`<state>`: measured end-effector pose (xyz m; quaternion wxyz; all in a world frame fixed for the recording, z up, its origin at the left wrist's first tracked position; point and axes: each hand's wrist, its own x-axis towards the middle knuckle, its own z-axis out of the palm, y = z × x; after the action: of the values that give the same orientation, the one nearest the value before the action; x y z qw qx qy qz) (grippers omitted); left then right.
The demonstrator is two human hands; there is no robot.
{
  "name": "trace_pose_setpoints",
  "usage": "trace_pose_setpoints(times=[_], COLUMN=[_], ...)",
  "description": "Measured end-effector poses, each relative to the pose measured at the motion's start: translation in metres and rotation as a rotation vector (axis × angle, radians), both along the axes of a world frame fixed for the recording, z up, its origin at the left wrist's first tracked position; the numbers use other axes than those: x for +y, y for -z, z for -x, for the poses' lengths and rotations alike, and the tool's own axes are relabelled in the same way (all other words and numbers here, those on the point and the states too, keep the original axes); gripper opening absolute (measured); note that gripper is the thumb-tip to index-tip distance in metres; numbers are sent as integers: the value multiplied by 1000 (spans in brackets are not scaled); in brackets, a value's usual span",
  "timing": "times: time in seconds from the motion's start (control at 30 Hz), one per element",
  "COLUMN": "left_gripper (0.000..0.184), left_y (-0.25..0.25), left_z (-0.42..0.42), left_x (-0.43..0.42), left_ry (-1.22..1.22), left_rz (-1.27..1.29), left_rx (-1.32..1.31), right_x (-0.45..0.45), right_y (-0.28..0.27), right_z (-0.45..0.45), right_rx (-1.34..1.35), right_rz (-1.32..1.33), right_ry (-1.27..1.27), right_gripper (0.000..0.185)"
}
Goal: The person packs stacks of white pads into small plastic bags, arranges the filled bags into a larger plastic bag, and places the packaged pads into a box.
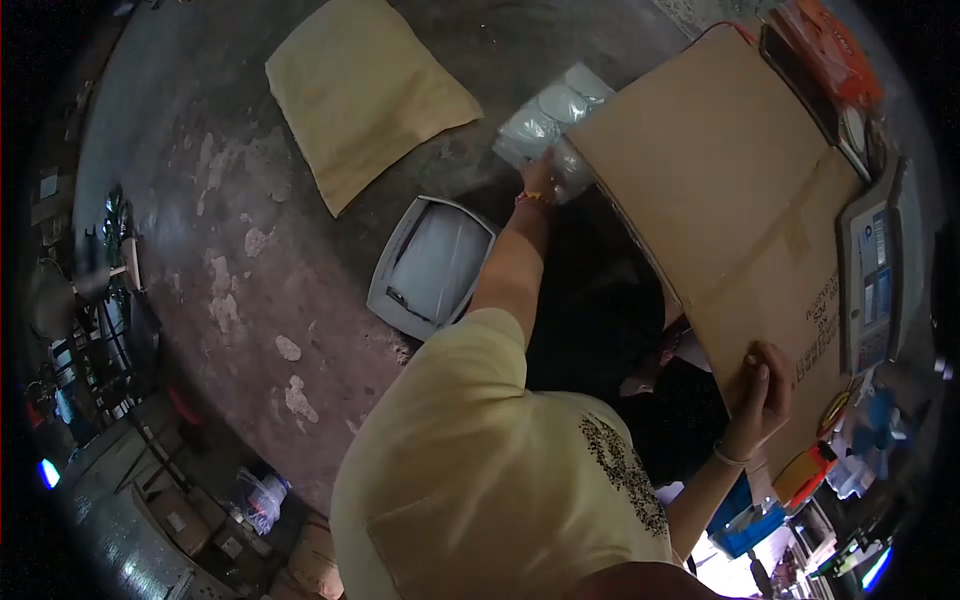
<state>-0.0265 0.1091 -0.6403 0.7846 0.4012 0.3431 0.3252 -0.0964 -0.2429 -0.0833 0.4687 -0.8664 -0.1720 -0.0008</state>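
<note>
My left hand point(540, 178), a beaded bracelet at its wrist, reaches forward to a clear plastic pack point(560, 108) with round white items inside. Its fingers are closed on the pack's near edge. My right hand point(765, 395) rests against a big brown cardboard sheet or box point(710, 170), close to its lower edge. The fingers of that hand are curled together, and whatever may be inside them is hidden. Just left of my left forearm a grey-white scale-like tray point(435, 265) lies on the floor.
A flat tan sack or cushion point(365, 95) lies on the stained concrete floor point(250, 300). A device with a label panel point(872, 285) stands at the right, below an orange plastic bag point(830, 50). Cardboard boxes point(180, 520) and a plastic bag point(260, 500) are at the lower left.
</note>
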Motion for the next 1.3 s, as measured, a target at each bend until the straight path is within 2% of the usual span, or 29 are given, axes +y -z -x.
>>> trace_pose_setpoints(times=[0.07, 0.1, 0.17, 0.2, 0.27, 0.3, 0.33, 0.4, 0.43, 0.5, 0.53, 0.6, 0.63, 0.67, 0.73, 0.77, 0.83, 0.87, 0.93, 1.03, 1.1, 1.2, 1.3], left_gripper=[62, 62, 57, 57, 54, 44, 44, 32, 32, 23, 23, 45, 47, 49, 51, 51, 48, 48, 45, 35, 31, 28, 24], left_y=[-13, -21, -31, -30, -21, -97, -114, -131, -145, -172, -177, -185, -177, -158, -81, -85, -99, -100, -101, -109, -111, -60, -152], left_z=[-11, -11, 4, 16, 46, 66, 77, 92, 101, 134, 155, 198, 222, 249, 304, 313, 326, 322, 318, 309, 308, 347, 333], left_x=[5, 6, 14, 23, 42, 39, 36, 34, 36, 33, 31, 39, 45, 50, 54, 49, 32, 35, 45, 43, 45, 52, 41], left_ry=[-52, -56, 136, 127, 231, 194, 176, 237, 226, 411, 417, 583, 649, 711, 938, 968, 827, 859, 966, 971, 937, 1078, 1098], left_rz=[437, 437, 495, 493, 680, 806, 811, 194, 195, 184, 188, -207, -356, -513, -806, -823, -986, -1013, -666, -762, -766, -1015, -1099], left_rx=[-119, -105, -194, -170, -366, -182, -169, 557, 565, 342, 350, 700, 907, 1111, 1420, 1410, 1695, 1667, 1616, 1504, 1473, 1402, 1544], right_x=[3, 5, 9, 11, 3, 3, 2, -4, -8, -10, -6, -7, -11, -14, -10, -8, -9, -10, -15, -10, -8, -7, -3], right_y=[1, 3, 1, 1, 7, 9, 10, 10, 13, 15, 13, 13, 14, 16, 16, 16, 16, 16, 18, 15, 14, 16, 15], right_z=[1, 2, 1, 3, 3, 3, 3, 0, -2, 2, 2, 1, -1, -2, 1, 2, 1, 0, 1, 0, 1, 0, 0], right_rx=[-24, -47, -39, -50, 3, -17, -45, -45, -44, -28, -32, -38, -56, -74, -71, -70, -90, -59, -31, -103, -99, -73, -91], right_rz=[32, 59, 52, 49, 66, 39, 12, 49, 30, 15, 25, 34, 63, 90, 80, 73, 98, 62, 39, 42, 26, 2, -29], right_ry=[22, 40, 59, 82, 89, 89, 89, 58, 73, 98, 104, 121, 97, 76, 99, 109, 140, 122, 133, 10, 36, 50, 23], right_gripper=[20, 20, 19, 19, 21, 21, 22, 23, 23, 23, 23, 23, 23, 23, 23, 22, 21, 21, 21, 19, 19, 18, 18])
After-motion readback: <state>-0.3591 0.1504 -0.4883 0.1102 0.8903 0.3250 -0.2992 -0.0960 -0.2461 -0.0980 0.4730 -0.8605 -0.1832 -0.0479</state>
